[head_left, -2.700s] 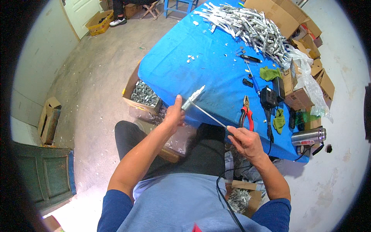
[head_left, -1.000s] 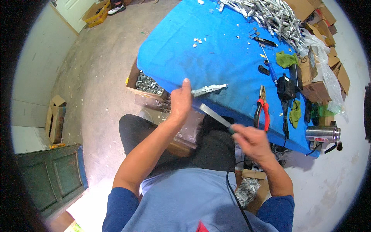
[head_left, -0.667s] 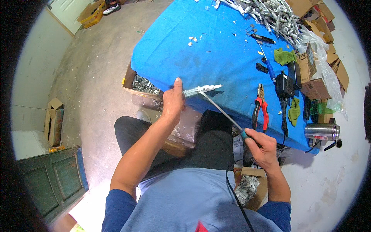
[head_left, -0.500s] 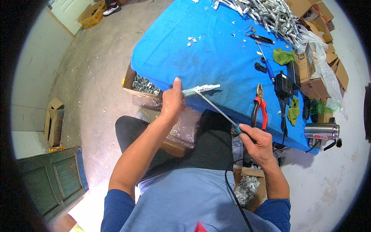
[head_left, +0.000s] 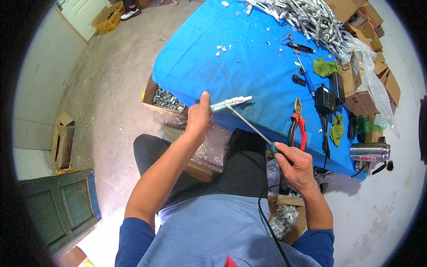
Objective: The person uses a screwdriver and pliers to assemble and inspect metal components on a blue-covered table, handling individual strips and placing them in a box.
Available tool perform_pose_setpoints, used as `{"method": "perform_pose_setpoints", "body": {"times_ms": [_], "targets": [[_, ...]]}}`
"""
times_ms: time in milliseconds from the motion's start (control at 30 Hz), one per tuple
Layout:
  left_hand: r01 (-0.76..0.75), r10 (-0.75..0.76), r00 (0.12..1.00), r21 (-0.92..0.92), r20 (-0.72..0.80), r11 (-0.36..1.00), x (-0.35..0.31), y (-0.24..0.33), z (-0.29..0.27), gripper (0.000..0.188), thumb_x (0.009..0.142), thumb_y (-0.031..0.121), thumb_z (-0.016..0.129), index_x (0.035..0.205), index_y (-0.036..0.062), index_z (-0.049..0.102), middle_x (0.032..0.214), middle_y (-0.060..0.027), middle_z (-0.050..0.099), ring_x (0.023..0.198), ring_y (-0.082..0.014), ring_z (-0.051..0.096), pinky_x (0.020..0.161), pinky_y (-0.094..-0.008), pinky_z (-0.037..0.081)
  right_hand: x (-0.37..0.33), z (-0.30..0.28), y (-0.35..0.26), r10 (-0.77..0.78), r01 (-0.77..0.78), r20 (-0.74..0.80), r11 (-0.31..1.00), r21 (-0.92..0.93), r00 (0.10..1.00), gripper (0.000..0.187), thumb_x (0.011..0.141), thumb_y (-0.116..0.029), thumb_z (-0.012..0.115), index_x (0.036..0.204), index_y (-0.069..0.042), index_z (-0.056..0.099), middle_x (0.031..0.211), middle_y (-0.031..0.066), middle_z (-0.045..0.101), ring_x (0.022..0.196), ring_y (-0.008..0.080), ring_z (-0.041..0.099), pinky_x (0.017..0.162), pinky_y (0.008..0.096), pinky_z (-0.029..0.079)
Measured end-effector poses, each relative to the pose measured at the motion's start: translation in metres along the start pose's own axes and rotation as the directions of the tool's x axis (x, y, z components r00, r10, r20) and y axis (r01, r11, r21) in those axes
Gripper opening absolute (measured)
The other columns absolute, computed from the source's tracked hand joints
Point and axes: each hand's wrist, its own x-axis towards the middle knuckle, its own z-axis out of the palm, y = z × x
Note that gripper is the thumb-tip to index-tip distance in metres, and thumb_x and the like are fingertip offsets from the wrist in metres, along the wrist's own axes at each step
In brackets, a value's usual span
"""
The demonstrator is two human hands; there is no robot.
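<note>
My left hand [head_left: 199, 116] grips one end of a small silver metal part [head_left: 230, 103] and holds it level over the near edge of the blue table [head_left: 222, 66]. In my right hand [head_left: 296, 162] is a long thin screwdriver [head_left: 249, 125] held by its dark handle; the shaft runs up and left, and its tip touches the metal part near its middle. Both hands hover above my lap, in front of the table.
Red-handled pliers [head_left: 297, 124], a black charger [head_left: 325, 99], green rags [head_left: 325, 67] and a steel flask [head_left: 370, 151] lie on the table's right side. A heap of silver parts [head_left: 307, 18] fills the far corner. Cardboard boxes [head_left: 165, 99] of metal parts stand on the floor by my knees.
The metal part went from tilted up to level. My right hand drew back toward my body, and the screwdriver tip now rests on the part.
</note>
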Motion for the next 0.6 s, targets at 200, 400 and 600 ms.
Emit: {"method": "perform_pose_setpoints", "body": {"times_ms": [200, 400, 600], "targets": [[0.010, -0.009, 1.000, 0.034, -0.029, 0.999, 0.002, -0.001, 0.000, 0.049, 0.093, 0.054, 0.052, 0.070, 0.0112, 0.048, 0.053, 0.0025, 0.036, 0.042, -0.0131, 0.035, 0.042, -0.0330, 0.036, 0.006, -0.001, -0.001, -0.036, 0.037, 0.021, 0.998, -0.043, 0.999, 0.027, 0.082, -0.007, 0.070, 0.109, -0.003, 0.067, 0.080, 0.0129, 0.067, 0.067, 0.0245, 0.065, 0.061, 0.0327, 0.052], [-0.006, 0.008, 0.999, 0.048, -0.036, 0.999, 0.006, -0.004, 0.000, 0.048, 0.093, 0.052, 0.053, 0.070, 0.0109, 0.049, 0.053, 0.0015, 0.038, 0.043, -0.0140, 0.037, 0.042, -0.0331, 0.037, 0.015, -0.013, -0.010, 0.043, -0.037, 0.110, 0.998, -0.056, 0.993, 0.026, 0.084, -0.010, 0.068, 0.110, -0.005, 0.067, 0.078, 0.0131, 0.066, 0.067, 0.0256, 0.064, 0.060, 0.0339, 0.051], [-0.025, 0.029, 0.997, 0.059, -0.065, 0.998, 0.001, -0.001, 0.003, 0.047, 0.093, 0.050, 0.054, 0.071, 0.0096, 0.051, 0.055, 0.0002, 0.041, 0.045, -0.0148, 0.040, 0.042, -0.0330, 0.038, 0.024, -0.018, -0.018, 0.111, -0.114, 0.150, 0.993, 0.010, 0.982, 0.027, 0.087, -0.011, 0.066, 0.113, -0.005, 0.066, 0.075, 0.0139, 0.064, 0.068, 0.0255, 0.064, 0.062, 0.0343, 0.049]]}}
